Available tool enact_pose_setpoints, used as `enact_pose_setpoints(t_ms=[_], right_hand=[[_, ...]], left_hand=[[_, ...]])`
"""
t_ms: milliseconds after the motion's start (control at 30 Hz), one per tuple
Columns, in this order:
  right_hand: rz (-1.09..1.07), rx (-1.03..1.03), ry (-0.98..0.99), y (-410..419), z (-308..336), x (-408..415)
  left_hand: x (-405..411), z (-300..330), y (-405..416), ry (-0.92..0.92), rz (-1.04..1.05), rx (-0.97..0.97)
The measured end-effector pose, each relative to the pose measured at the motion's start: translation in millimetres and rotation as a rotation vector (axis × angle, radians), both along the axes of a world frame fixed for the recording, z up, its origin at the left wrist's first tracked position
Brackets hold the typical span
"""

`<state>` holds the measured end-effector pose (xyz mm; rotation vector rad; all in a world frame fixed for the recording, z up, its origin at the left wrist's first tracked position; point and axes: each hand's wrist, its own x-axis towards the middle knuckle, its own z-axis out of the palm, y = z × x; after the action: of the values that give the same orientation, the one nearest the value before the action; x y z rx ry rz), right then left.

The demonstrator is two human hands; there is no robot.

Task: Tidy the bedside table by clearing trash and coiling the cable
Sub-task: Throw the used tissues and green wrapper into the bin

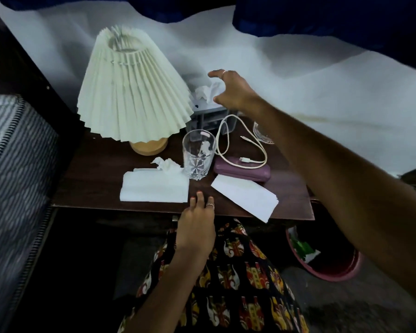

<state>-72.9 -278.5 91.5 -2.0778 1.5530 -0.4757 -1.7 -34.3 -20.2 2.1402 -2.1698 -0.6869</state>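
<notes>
On the dark wooden bedside table [106, 169], a white cable [256, 138] lies in loose loops, partly over a purple case [240, 170]. A crumpled tissue [167, 164] rests on a flat folded tissue [154, 187] near the front edge. A folded white paper [246, 198] overhangs the front edge. Another crumpled tissue [205, 91] sits on a grey box [211, 116] at the back. My right hand [233, 91] hovers over that tissue, fingers spread, holding nothing. My left hand [197, 222] rests open at the table's front edge.
A pleated cream lamp [132, 90] on a wooden base stands at the back left. A clear empty glass [198, 156] stands mid-table, and a second glass [262, 133] is partly hidden behind my right arm. A pink bin [332, 270] holding trash sits on the floor at the right. A striped mattress [15, 164] lies left.
</notes>
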Motion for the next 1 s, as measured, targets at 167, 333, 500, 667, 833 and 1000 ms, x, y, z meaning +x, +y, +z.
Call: enact_pose_setpoints(t_ms=[167,333,500,667,833,1000], right_hand=[[0.036,0.08,0.149,-24,-7,21],[0.064,-0.012,0.235,-27,-20,29],[0.028,-0.085,0.19,-24,-26,25],[-0.052,-0.192,0.08,-11,-10,0],[-0.125,-0.331,-0.123,39,19,-49],[-0.508,-0.233,-0.358,103,-17,-150]], left_hand=[[1,-2,0,-0.01,-0.004,0.001],[1,-2,-2,-0.032,-0.027,0.005],[-2,-4,-2,-0.054,-0.032,0.028],[-5,-6,-2,-0.084,-0.032,0.055],[-7,-2,-1,-0.12,-0.038,0.084],[-5,-5,2,-0.148,-0.063,0.138]])
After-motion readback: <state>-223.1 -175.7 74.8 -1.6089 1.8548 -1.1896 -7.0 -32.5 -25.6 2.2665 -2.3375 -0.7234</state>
